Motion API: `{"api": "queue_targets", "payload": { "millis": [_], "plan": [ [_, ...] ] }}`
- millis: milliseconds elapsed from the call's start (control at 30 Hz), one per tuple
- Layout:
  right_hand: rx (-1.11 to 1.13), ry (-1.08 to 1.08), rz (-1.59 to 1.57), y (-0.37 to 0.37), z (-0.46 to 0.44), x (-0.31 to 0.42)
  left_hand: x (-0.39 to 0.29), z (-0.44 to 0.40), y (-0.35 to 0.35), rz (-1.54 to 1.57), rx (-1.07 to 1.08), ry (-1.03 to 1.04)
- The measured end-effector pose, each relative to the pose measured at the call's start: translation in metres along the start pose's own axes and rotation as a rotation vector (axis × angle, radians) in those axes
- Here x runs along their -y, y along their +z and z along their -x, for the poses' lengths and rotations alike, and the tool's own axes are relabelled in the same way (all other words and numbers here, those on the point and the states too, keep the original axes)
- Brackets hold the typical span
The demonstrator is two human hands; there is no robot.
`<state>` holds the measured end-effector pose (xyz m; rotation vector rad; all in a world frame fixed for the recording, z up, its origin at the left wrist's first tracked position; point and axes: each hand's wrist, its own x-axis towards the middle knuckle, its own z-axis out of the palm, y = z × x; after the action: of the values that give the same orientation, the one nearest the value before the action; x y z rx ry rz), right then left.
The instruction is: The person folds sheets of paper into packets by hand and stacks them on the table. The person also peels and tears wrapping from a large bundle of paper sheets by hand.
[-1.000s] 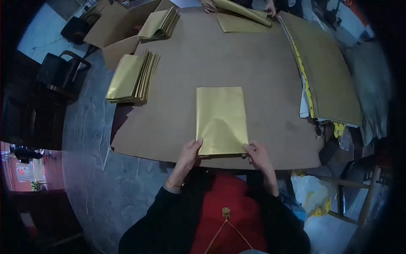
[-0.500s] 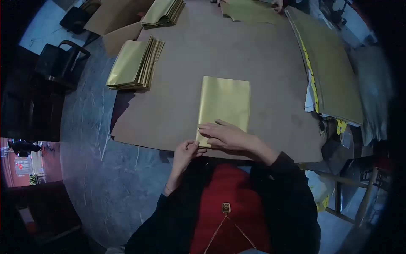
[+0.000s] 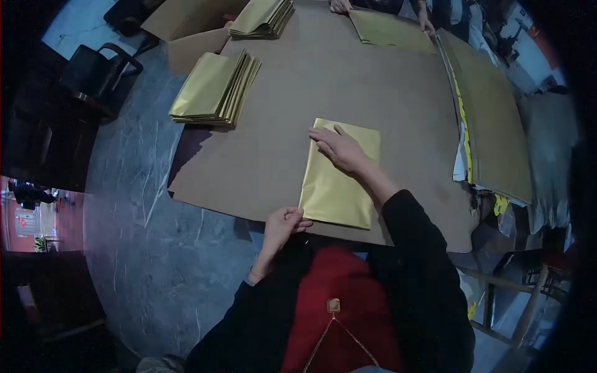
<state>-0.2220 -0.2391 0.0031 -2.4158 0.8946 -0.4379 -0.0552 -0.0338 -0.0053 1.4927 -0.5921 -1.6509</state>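
Observation:
A folded gold paper sheet [image 3: 342, 196] lies on the brown table top [image 3: 385, 93] in front of me. My right hand [image 3: 340, 149] rests flat across its upper left part, fingers extended over the left fold. My left hand [image 3: 284, 225] pinches the lower left corner of the same sheet at the table's near edge. At the upper left, a stack of folded gold sheets [image 3: 205, 87] sits near the table's left edge, with a second gold stack [image 3: 256, 17] beyond it.
Across the table, another person's hands [image 3: 427, 25] hold a gold sheet [image 3: 392, 30]. A tall pile of large flat sheets [image 3: 491, 118] lines the right side. An open cardboard box [image 3: 186, 25] stands at the far left, and a dark chair [image 3: 93, 71] is beside the table.
My right hand has left the lower right corner and now lies over the upper left of the sheet. The far person's gold sheet has been moved and now lies flatter.

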Motion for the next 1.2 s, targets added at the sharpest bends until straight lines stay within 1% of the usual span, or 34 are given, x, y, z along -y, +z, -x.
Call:
{"api": "queue_targets", "payload": {
  "millis": [100, 133, 167, 200, 233, 267, 300, 333, 367, 400, 433, 467, 533, 567, 600, 667, 700, 733, 767, 800, 833, 900, 933, 1000, 1033, 1067, 1133, 1167, 1200],
  "plan": [
    [-0.072, 0.007, 0.051, -0.002, -0.018, -0.01, -0.002, 0.001, 0.003, 0.014, -0.03, 0.011],
    [-0.095, 0.041, 0.055, -0.001, -0.023, -0.012, -0.007, 0.004, 0.005, 0.007, -0.028, 0.015],
    [-0.105, 0.046, 0.052, -0.002, -0.022, -0.016, -0.014, 0.009, 0.009, -0.065, -0.068, -0.02],
    [-0.076, 0.152, -0.031, -0.007, -0.022, -0.013, -0.021, 0.013, 0.013, -0.14, -0.106, -0.054],
    [-0.05, 0.258, -0.117, -0.019, -0.021, -0.002, -0.016, 0.011, 0.012, -0.158, -0.099, -0.052],
    [-0.156, 0.358, -0.195, -0.028, -0.01, 0.012, -0.005, 0.009, 0.009, -0.053, -0.107, 0.014],
    [-0.263, 0.386, -0.374, -0.031, -0.001, 0.012, -0.002, 0.009, 0.01, 0.058, -0.114, 0.08],
    [-0.366, 0.411, -0.551, -0.034, 0.009, 0.008, 0.0, 0.009, 0.009, 0.032, -0.211, 0.103],
    [-0.443, 0.642, -0.64, -0.032, 0.017, 0.001, 0.001, 0.009, 0.007, 0.032, -0.281, 0.248],
    [-0.448, 0.656, -0.641, -0.033, 0.034, 0.0, 0.002, 0.011, 0.004, 0.033, -0.351, 0.387],
    [-0.568, 0.645, -0.71, -0.034, 0.056, 0.001, 0.004, 0.006, -0.003, 0.033, -0.388, 0.444],
    [-0.69, 0.632, -0.776, -0.032, 0.08, 0.004, 0.011, 0.007, -0.005, 0.027, -0.378, 0.428],
    [-0.793, 0.686, -0.934, -0.02, 0.121, 0.014, -0.018, 0.02, 0.012, 0.459, -0.208, 0.276],
    [-0.768, 0.723, -0.92, -0.011, 0.141, 0.023, -0.004, 0.011, 0.007, 0.432, -0.198, 0.148],
    [-0.739, 0.757, -0.908, -0.001, 0.159, 0.031, -0.004, 0.011, 0.01, 0.428, -0.201, 0.144],
    [-0.72, 0.781, -0.885, 0.022, 0.184, 0.037, -0.002, 0.016, 0.019, 0.173, -0.017, 0.086],
    [-0.702, 0.798, -0.856, 0.031, 0.194, 0.039, -0.002, 0.018, 0.021, 0.212, 0.013, 0.041],
    [-0.687, 0.792, -0.865, 0.035, 0.201, 0.041, -0.008, 0.021, 0.022, 0.216, -0.004, 0.044],
    [-0.682, 0.755, -0.772, 0.037, 0.204, 0.042, -0.015, 0.025, 0.022, 0.13, -0.028, 0.067],
    [-0.675, 0.707, -0.682, 0.041, 0.204, 0.043, -0.023, 0.028, 0.019, 0.046, -0.061, 0.095],
    [-0.739, 0.663, -0.643, 0.041, 0.202, 0.046, -0.03, 0.028, 0.014, 0.056, -0.096, 0.116],
    [-0.68, 0.664, -0.518, 0.04, 0.201, 0.045, -0.05, 0.027, -0.005, -0.153, -0.059, 0.348],
    [-0.646, 0.692, -0.625, 0.037, 0.2, 0.046, -0.074, 0.038, -0.008, -0.173, -0.128, 0.351],
    [-0.615, 0.714, -0.535, 0.044, 0.201, 0.041, -0.107, 0.042, -0.028, -0.129, -0.117, 0.466],
    [-0.648, 0.664, -0.607, 0.049, 0.202, 0.037, -0.125, 0.046, -0.034, -0.109, -0.136, 0.518],
    [-0.64, 0.639, -0.611, 0.053, 0.203, 0.034, -0.14, 0.043, -0.042, -0.027, -0.161, 0.589],
    [-0.691, 0.597, -0.596, 0.057, 0.205, 0.027, -0.168, 0.033, -0.059, 0.087, -0.205, 0.706],
    [-0.66, 0.609, -0.497, 0.05, 0.205, 0.026, -0.179, 0.019, -0.066, 0.118, -0.228, 0.752],
    [-0.671, 0.602, -0.499, 0.051, 0.203, 0.025, -0.192, 0.009, -0.082, 0.114, -0.223, 0.763]
  ]
}}
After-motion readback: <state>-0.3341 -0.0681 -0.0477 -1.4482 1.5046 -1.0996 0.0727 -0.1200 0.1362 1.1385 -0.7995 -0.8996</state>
